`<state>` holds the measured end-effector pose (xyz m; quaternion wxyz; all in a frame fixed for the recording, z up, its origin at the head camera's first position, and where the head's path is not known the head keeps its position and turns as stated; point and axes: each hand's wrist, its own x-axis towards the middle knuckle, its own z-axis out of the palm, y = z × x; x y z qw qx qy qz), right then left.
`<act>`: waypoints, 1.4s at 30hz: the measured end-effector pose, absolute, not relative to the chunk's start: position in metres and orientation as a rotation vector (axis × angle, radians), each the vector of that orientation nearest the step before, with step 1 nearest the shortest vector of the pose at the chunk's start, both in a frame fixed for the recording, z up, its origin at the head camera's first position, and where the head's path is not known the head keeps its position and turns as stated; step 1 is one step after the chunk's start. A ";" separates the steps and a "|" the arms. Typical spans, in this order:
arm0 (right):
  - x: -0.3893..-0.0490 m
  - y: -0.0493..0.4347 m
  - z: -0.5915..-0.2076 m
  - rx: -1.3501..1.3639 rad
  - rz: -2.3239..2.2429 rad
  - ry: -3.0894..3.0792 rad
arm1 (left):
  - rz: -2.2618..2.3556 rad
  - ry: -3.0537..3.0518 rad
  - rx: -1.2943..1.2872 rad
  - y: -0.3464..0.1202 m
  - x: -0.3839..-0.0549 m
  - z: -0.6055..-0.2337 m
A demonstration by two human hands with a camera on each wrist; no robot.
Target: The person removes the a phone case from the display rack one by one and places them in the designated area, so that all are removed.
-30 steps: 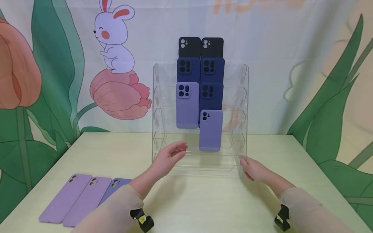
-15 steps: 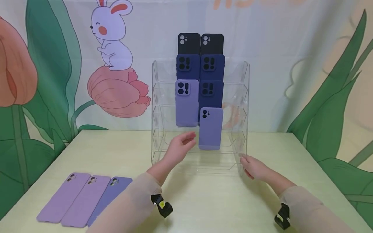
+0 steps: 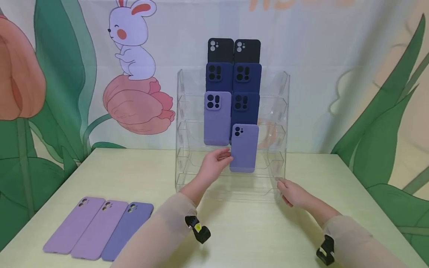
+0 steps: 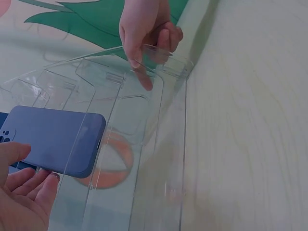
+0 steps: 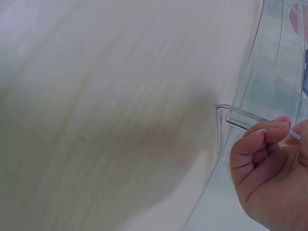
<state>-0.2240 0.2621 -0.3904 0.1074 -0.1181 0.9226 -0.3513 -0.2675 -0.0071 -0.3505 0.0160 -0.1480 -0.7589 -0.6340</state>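
At a pale wooden desk [image 3: 254,238], a person's hands met at a clear tiered rack [image 3: 182,137] of phone cases. The left hand [image 3: 216,162], fingers relaxed and parted, reached the left edge of the nearest purple case [image 3: 244,149], its thumb over the face; no firm grip was evident. The right hand [image 3: 291,193] pinched the rack's near right edge, apparently to steady the light plastic. The purple case leaned in the lowest filled tier, right of centre. Behind it rose navy cases [image 3: 247,72] and, farthest, black cases [image 3: 221,50], stepped seemingly so that each row's camera cutouts showed. Two lilac cases [image 3: 95,234] and a blue-violet case [image 3: 129,230] lay flat on the near left, probably aligned side by side for easy reach.
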 end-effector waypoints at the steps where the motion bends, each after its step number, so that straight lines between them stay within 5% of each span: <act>1: -0.224 0.262 -0.391 -0.345 -1.035 2.714 | -1.963 -2.368 -0.465 -0.006 -0.268 -0.350; 42: -0.221 0.264 -0.390 -0.358 -1.066 2.699 | -1.950 -2.373 -0.521 -0.001 -0.284 -0.343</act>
